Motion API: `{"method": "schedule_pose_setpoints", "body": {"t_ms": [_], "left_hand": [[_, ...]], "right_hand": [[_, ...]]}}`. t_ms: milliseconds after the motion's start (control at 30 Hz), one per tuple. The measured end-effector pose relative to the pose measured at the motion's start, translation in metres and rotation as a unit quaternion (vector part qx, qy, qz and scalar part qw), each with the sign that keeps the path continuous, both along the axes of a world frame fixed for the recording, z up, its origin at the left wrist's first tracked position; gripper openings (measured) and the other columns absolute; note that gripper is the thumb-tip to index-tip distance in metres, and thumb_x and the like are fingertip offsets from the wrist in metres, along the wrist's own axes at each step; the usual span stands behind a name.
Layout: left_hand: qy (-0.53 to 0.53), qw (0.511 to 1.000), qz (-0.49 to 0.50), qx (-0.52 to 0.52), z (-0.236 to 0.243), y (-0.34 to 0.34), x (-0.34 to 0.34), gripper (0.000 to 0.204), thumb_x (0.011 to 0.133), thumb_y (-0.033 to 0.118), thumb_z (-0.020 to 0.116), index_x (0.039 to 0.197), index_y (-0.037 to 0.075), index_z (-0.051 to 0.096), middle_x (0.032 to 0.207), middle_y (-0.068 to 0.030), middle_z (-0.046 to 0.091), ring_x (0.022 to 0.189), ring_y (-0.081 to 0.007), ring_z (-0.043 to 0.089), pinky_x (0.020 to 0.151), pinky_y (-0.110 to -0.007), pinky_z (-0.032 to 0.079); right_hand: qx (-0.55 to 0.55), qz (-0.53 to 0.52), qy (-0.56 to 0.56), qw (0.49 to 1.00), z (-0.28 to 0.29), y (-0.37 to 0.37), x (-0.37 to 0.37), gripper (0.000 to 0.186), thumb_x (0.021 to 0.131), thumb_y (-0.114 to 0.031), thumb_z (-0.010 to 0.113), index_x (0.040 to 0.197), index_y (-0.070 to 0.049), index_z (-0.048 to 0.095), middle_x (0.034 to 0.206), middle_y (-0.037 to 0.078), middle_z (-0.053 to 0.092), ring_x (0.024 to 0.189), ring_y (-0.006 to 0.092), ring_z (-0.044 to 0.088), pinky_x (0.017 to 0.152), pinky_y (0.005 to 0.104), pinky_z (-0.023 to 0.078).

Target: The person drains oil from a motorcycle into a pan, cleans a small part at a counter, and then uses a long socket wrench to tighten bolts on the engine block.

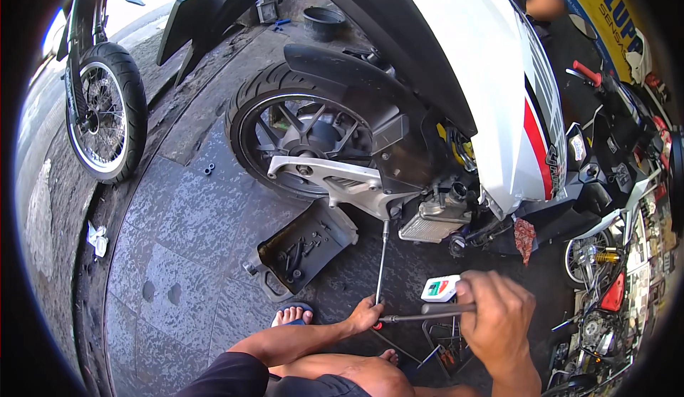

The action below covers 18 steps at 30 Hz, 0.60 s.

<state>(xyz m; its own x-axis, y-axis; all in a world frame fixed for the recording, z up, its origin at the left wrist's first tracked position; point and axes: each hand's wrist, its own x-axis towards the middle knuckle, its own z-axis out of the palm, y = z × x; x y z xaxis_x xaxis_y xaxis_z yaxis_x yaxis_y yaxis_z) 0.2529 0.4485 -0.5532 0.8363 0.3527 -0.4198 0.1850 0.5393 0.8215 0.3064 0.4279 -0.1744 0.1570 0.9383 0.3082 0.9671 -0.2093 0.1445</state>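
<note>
A scooter's rear wheel stands ahead of me, with a silver swingarm across its near side. A long socket extension bar runs from the lower end of the swingarm back toward me. My left hand is closed around the bar's near end, where the wrench handle meets it. To the right, my right hand is wrapped around the grip of that handle, which lies nearly crosswise. Whether the socket sits fully on a bolt is too small to tell. A white bottle is just beyond my right hand.
A black tray of bolts lies left of the bar. A radiator hangs right of it, under the white body panel. Hand tools lie by my knee. Another motorcycle's wheel stands left; a person is at back right.
</note>
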Motion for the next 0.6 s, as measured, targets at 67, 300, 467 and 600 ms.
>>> {"method": "schedule_pose_setpoints", "body": {"t_ms": [67,300,467,600], "left_hand": [[0.013,1.0,-0.005,0.015,0.003,-0.002,0.005,0.02,0.093,0.019,0.048,0.102,0.002,0.054,0.078,-0.0011,0.054,0.073,-0.0113,0.051,0.066,-0.032,0.045],[0.058,0.983,-0.069,0.16,0.017,-0.003,0.014,0.034,0.088,0.022,0.048,0.108,-0.006,0.05,0.085,-0.0206,0.062,0.084,-0.0305,0.064,0.077,-0.042,0.05],[0.139,0.956,-0.108,0.236,0.023,0.001,0.006,0.026,0.089,0.018,0.048,0.104,-0.003,0.049,0.083,-0.0176,0.061,0.08,-0.029,0.063,0.071,-0.04,0.049],[0.21,0.904,-0.209,0.307,0.031,0.013,0.004,0.026,0.088,0.017,0.052,0.103,-0.004,0.049,0.084,-0.0206,0.063,0.075,-0.0364,0.066,0.065,-0.045,0.05]], "right_hand": [[0.041,0.013,0.017,0.999,0.0,0.0,0.023,0.012,0.088,-0.018,0.06,0.086,-0.006,0.062,0.065,0.01,0.055,0.055,0.0313,0.056,0.054,0.0415,0.044],[0.192,-0.199,0.062,0.959,-0.041,-0.075,0.125,0.033,0.091,-0.018,0.055,0.065,0.001,0.048,0.058,0.016,0.045,0.049,0.034,0.047,0.049,0.044,0.032],[0.336,-0.199,0.072,0.918,-0.105,-0.122,0.165,0.042,0.095,-0.024,0.05,0.062,0.001,0.044,0.053,0.013,0.042,0.043,0.028,0.041,0.045,0.0386,0.029],[0.446,-0.361,0.291,0.766,-0.219,-0.188,0.232,0.048,0.095,-0.037,0.055,0.064,-0.002,0.048,0.054,0.004,0.045,0.049,0.0149,0.043,0.046,0.0321,0.029]]}}
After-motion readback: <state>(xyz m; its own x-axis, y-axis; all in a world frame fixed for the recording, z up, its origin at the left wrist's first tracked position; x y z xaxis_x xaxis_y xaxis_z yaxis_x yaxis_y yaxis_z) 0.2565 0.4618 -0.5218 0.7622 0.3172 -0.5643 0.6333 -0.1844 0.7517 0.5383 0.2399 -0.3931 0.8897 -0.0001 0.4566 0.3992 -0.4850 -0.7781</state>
